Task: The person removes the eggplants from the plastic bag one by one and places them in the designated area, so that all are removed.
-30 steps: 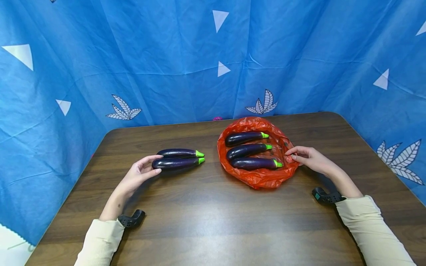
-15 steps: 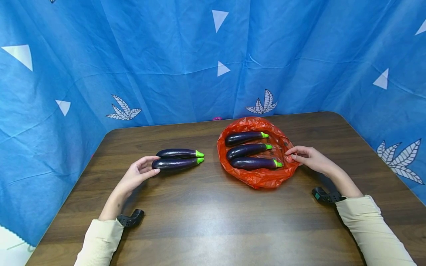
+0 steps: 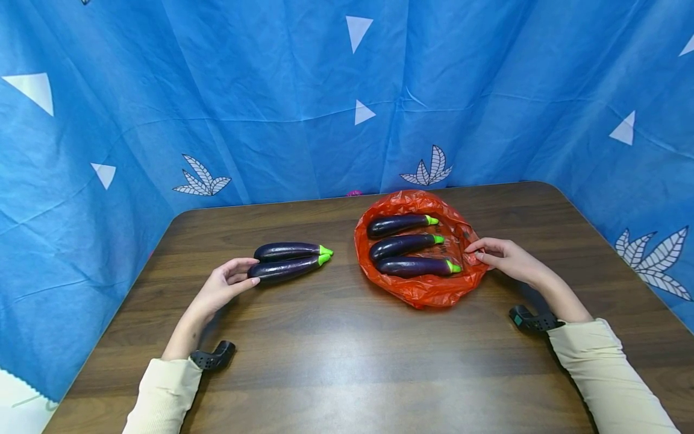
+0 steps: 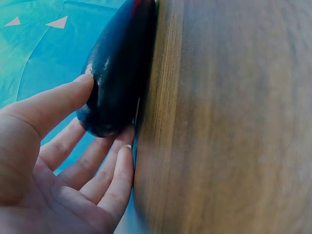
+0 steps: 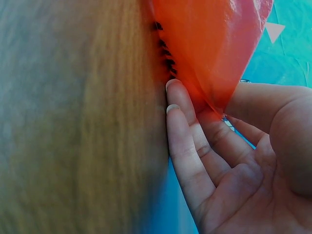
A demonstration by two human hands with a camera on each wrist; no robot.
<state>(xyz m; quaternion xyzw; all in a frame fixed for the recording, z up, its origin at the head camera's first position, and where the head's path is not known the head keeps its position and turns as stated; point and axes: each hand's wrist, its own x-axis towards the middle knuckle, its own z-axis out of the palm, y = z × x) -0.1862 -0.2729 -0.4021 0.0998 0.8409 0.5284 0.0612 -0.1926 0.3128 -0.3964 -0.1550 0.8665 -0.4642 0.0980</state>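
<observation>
- Left of centre, a left hand pinches the lower eggplant of two.
- Right of centre, a right hand pinches one red bag holding three eggplants.

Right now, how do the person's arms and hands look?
The left sleeve and right sleeve are cream. The left wrist camera and right wrist camera are black and curved; the right one has a green patch. The fingers are ungloved.

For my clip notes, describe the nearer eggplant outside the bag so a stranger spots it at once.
On the table, look left of the red bag. Of the pair, it's the nearer eggplant, its blunt end pinched by the left hand, unlike the farther eggplant.
</observation>
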